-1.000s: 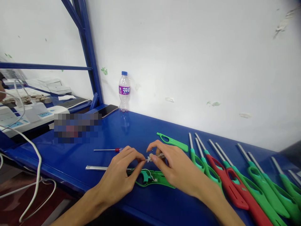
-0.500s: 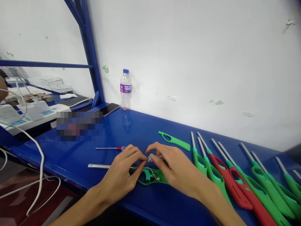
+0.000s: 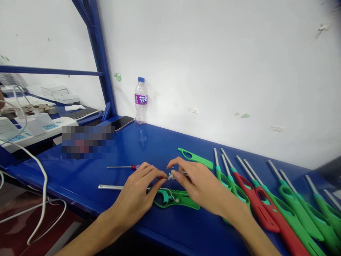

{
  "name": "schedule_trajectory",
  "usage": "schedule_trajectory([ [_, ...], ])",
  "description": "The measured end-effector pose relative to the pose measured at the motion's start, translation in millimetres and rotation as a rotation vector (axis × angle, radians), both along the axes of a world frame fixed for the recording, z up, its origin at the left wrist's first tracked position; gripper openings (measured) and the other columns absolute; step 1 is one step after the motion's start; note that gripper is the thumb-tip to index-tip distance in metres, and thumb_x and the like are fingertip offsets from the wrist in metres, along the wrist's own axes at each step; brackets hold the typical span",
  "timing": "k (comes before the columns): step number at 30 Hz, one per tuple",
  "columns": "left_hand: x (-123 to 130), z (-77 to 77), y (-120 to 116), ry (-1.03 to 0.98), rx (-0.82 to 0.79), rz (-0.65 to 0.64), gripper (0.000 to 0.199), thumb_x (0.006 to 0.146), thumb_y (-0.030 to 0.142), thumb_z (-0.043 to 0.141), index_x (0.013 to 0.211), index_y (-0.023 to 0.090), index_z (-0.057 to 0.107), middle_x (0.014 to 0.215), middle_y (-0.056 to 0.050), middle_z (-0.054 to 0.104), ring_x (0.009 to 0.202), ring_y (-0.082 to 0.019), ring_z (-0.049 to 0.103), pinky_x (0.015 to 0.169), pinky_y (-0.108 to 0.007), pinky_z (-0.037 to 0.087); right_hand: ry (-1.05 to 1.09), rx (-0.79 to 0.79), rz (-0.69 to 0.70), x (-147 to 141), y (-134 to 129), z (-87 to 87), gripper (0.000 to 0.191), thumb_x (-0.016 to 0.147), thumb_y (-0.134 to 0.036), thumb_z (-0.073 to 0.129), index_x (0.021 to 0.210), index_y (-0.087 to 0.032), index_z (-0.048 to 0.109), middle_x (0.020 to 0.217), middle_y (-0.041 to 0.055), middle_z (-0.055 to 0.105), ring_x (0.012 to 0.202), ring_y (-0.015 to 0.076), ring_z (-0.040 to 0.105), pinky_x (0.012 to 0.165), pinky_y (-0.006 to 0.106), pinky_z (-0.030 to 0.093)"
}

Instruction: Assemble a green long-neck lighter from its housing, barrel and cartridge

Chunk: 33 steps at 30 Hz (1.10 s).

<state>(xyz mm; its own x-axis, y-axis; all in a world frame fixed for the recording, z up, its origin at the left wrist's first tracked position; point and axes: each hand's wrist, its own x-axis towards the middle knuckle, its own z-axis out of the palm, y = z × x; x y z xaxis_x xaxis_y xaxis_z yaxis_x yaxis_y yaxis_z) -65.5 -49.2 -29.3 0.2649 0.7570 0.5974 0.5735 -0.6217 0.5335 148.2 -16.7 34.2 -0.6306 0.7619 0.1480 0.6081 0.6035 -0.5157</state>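
Note:
My left hand pinches thumb and forefinger at the left end of a small clear part. My right hand holds the same part from the right between thumb and fingers; its far side is hidden by the fingers. Beneath both hands lies an opened green lighter body with a teal trigger and a thin white wire inside. Its metal tube sticks out to the left of my left hand. Behind my left hand rests a screwdriver with a red handle.
A loose green shell half lies behind my right hand. Several green and red lighters stand in a row on the right of the blue table. A bottle and phone are at the back, white cables at left.
My right hand has shifted slightly up and right, showing more of the small part and of the green body. The whole view has moved slightly.

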Motion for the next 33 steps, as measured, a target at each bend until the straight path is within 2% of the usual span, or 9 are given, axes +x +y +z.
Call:
schedule_trajectory([
  [7, -1.9, 0.1, -0.8, -0.011, 0.013, -0.004, 0.013, 0.103, 0.012, 0.058, 0.101, 0.021, 0.066, 0.095, 0.001, 0.070, 0.090, -0.016, 0.058, 0.083, -0.032, 0.046, 0.013, -0.013, 0.012, -5.0, -2.6, -2.0, 0.021, 0.111, -0.029, 0.043, 0.124, -0.031, 0.058, 0.098, -0.0016, 0.072, 0.084, 0.0185, 0.064, 0.074, 0.031, 0.038],
  [11, -1.2, 2.2, -1.2, -0.003, -0.003, 0.012, 0.012, 0.103, 0.014, 0.058, 0.100, 0.022, 0.067, 0.094, 0.001, 0.070, 0.089, -0.017, 0.059, 0.082, -0.031, 0.047, -0.014, -0.049, -0.011, -2.9, -2.1, -1.2, 0.018, 0.110, -0.030, 0.044, 0.121, -0.030, 0.058, 0.085, -0.0030, 0.070, 0.077, 0.0184, 0.063, 0.070, 0.031, 0.037],
  [14, 0.4, 4.1, -1.3, 0.010, -0.018, -0.001, 0.015, 0.103, 0.014, 0.056, 0.103, 0.023, 0.069, 0.097, 0.001, 0.072, 0.091, -0.016, 0.062, 0.083, -0.031, 0.048, -0.043, -0.116, -0.023, 3.4, 1.9, 0.0, 0.014, 0.108, -0.036, 0.050, 0.118, -0.029, 0.057, 0.088, -0.0019, 0.072, 0.079, 0.0196, 0.064, 0.069, 0.031, 0.039],
  [20, 0.4, 5.4, -3.3, 0.046, -0.006, 0.042, 0.027, 0.101, 0.013, 0.047, 0.112, 0.022, 0.070, 0.103, -0.003, 0.074, 0.095, -0.020, 0.066, 0.086, -0.035, 0.052, -0.119, -0.098, -0.035, 12.6, 8.2, 0.1, 0.015, 0.105, -0.039, 0.058, 0.100, -0.026, 0.063, 0.092, -0.0004, 0.072, 0.081, 0.0198, 0.063, 0.068, 0.031, 0.040],
  [23, -1.8, 8.7, -5.8, 0.147, -0.024, 0.092, 0.027, 0.100, 0.017, 0.047, 0.113, 0.020, 0.071, 0.108, -0.007, 0.074, 0.100, -0.024, 0.068, 0.096, -0.044, 0.052, -0.147, -0.038, -0.018, 16.0, 9.4, 0.4, 0.020, 0.103, -0.043, 0.063, 0.099, -0.025, 0.072, 0.097, 0.0019, 0.071, 0.089, 0.0213, 0.065, 0.077, 0.034, 0.043],
  [27, -11.8, 14.9, -8.3, 0.319, -0.139, 0.082, 0.026, 0.102, 0.025, 0.049, 0.113, 0.020, 0.072, 0.110, -0.007, 0.075, 0.103, -0.028, 0.069, 0.106, -0.053, 0.048, -0.186, -0.057, -0.012, 21.5, 12.4, 0.9, 0.022, 0.102, -0.043, 0.066, 0.105, -0.026, 0.080, 0.100, 0.0043, 0.070, 0.097, 0.0234, 0.066, 0.081, 0.036, 0.045],
  [30, -22.5, 18.3, -7.6, 0.431, -0.159, 0.075, 0.023, 0.101, 0.031, 0.057, 0.116, 0.024, 0.073, 0.117, -0.008, 0.074, 0.107, -0.029, 0.069, 0.102, -0.051, 0.051, -0.215, -0.082, -0.014, 23.3, 13.3, 1.2, 0.018, 0.100, -0.039, 0.069, 0.104, -0.026, 0.080, 0.099, 0.0041, 0.072, 0.095, 0.0241, 0.066, 0.079, 0.035, 0.045],
  [33, -28.8, 21.3, -5.6, 0.503, -0.169, 0.032, 0.020, 0.101, 0.027, 0.058, 0.113, 0.027, 0.074, 0.114, -0.005, 0.074, 0.106, -0.028, 0.069, 0.093, -0.043, 0.054, -0.195, -0.110, -0.026, 22.3, 12.7, 1.9, 0.016, 0.101, -0.037, 0.068, 0.101, -0.025, 0.079, 0.092, 0.0029, 0.075, 0.086, 0.0218, 0.068, 0.073, 0.033, 0.044],
])
